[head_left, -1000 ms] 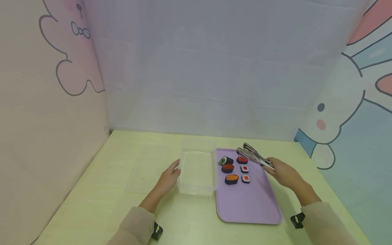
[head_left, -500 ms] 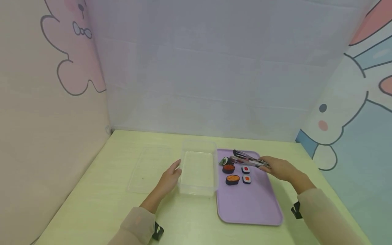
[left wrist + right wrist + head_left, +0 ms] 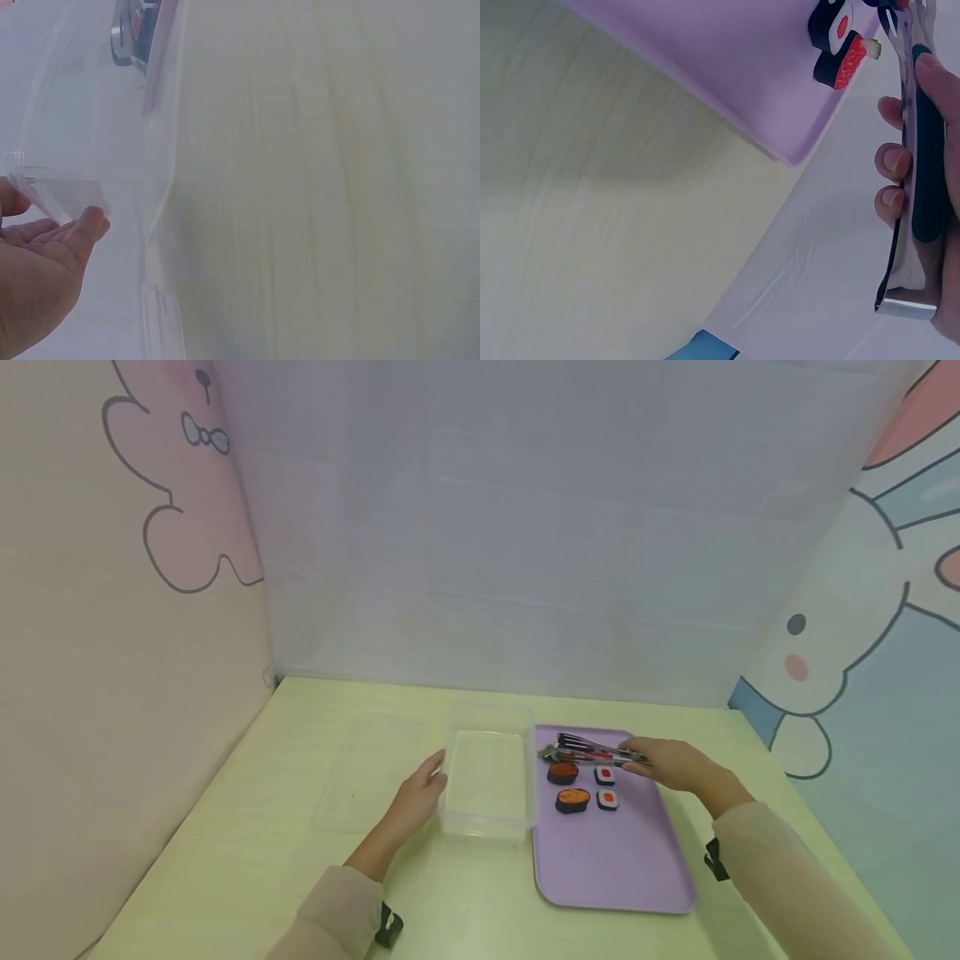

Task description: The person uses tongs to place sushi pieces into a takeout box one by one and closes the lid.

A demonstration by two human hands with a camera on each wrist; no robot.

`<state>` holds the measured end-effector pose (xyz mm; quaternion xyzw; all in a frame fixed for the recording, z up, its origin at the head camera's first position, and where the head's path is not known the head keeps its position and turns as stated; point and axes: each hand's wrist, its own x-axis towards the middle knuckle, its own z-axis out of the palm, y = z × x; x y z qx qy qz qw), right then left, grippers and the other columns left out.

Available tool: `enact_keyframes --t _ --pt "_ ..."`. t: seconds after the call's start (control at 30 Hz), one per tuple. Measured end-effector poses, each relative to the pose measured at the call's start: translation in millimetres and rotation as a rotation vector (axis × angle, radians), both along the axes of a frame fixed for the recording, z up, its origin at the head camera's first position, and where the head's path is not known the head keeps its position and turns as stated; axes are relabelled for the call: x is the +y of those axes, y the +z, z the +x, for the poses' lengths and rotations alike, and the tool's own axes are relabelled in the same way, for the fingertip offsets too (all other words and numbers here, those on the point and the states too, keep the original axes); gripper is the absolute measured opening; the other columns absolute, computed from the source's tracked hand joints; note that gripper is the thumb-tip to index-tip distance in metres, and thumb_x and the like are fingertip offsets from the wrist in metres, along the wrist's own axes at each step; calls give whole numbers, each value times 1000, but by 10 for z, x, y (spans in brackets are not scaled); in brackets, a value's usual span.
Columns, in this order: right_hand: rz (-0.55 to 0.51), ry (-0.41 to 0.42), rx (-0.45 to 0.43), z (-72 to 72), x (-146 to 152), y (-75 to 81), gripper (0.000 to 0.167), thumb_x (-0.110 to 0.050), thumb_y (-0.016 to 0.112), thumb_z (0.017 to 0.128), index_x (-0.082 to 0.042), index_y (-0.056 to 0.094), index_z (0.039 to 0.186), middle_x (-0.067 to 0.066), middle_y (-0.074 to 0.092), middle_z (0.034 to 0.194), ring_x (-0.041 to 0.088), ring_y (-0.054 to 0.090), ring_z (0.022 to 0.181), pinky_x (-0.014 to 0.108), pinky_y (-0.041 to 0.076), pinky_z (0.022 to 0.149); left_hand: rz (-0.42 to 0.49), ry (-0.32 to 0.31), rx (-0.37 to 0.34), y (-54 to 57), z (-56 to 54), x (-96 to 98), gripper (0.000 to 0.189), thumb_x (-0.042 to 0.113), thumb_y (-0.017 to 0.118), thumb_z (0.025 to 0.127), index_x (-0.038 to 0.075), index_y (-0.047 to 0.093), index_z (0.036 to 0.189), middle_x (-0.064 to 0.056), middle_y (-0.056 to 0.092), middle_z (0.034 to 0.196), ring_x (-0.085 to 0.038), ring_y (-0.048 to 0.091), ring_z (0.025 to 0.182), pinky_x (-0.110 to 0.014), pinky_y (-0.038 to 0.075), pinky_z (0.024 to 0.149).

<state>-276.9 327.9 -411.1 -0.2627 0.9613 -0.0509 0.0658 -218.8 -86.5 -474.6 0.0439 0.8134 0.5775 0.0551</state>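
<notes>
At the left wall of a clear plastic box (image 3: 487, 827), my left hand (image 3: 411, 802) holds the box's side, with thumb and fingers on either side of its edge in the left wrist view. Metal tongs (image 3: 930, 150) with dark grips are held in my right hand (image 3: 671, 764). Their tips are over the far left of a purple tray (image 3: 615, 868), around a toy sushi roll with a green end (image 3: 548, 752), which they partly hide. Near them lie a red-topped sushi (image 3: 562, 773), an orange-topped sushi (image 3: 573, 801) and two small square rolls (image 3: 607, 799).
A clear flat lid (image 3: 367, 777) lies on the pale wooden table (image 3: 225, 860) left of the box. The tray stands right beside the box. A white cloth wall (image 3: 487, 568) closes off the back, with printed panels on both sides.
My right hand has moved left with the tongs, lowering their tips from above the tray's back to the green-ended roll. The left hand and the box have stayed in place.
</notes>
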Motion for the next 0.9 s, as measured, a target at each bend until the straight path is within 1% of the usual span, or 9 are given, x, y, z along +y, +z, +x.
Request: enact_keyframes --t 0.13,0.2,0.37,0.47,0.6,0.67,0.8,0.9 --pt "-6 1 2 -12 -16 -17 38 -28 60 98 -3 59 126 12 66 114 33 64 100 54 50 85 -2 10 -11 -7 -10 0 50 17 41 104 4 32 152 -17 33 153 -39 40 133 -55 34 106" --pt "-13 -4 3 -9 -18 -7 38 -28 59 99 -2 59 127 14 65 116 35 63 102 55 49 87 1 12 -15 -13 -13 0 50 17 42 104 5 32 152 -17 33 153 -39 40 133 -55 34 106" --pt "-54 -52 2 8 8 55 43 -30 58 99 -1 57 130 20 61 124 42 58 111 59 45 92 3 9 -16 -18 -13 2 50 17 42 104 4 32 152 -17 33 153 -39 40 133 -56 34 105" --pt "-76 -74 20 18 13 120 43 -31 58 99 -1 58 129 18 63 120 39 60 107 58 46 89 -5 9 -18 -17 -15 3 50 17 42 104 5 32 152 -17 33 153 -39 40 133 -56 35 105" --pt "-101 -72 52 24 -16 221 41 -30 59 99 -1 58 128 14 65 114 34 62 100 57 48 86 -8 10 -14 -4 -13 0 50 19 42 104 5 32 152 -17 33 153 -39 40 133 -56 34 105" --pt "-109 -67 57 24 -58 272 42 -30 58 99 -1 58 129 15 64 116 35 61 102 57 47 87 -5 9 -10 5 -10 -3 50 19 42 104 5 32 151 -17 33 153 -39 40 133 -56 34 105" --pt "-121 -53 39 18 -210 365 42 -29 58 99 -1 57 131 17 62 121 38 59 109 58 46 91 0 -2 -6 9 -7 -9 51 19 42 104 4 32 151 -18 33 153 -39 40 133 -56 34 105" --pt "-121 -28 21 -13 -362 400 41 -28 60 98 -2 57 131 14 63 120 35 60 107 57 46 91 -2 -12 -1 -8 -11 -13 51 20 42 104 4 32 151 -18 33 153 -40 40 133 -57 34 105"
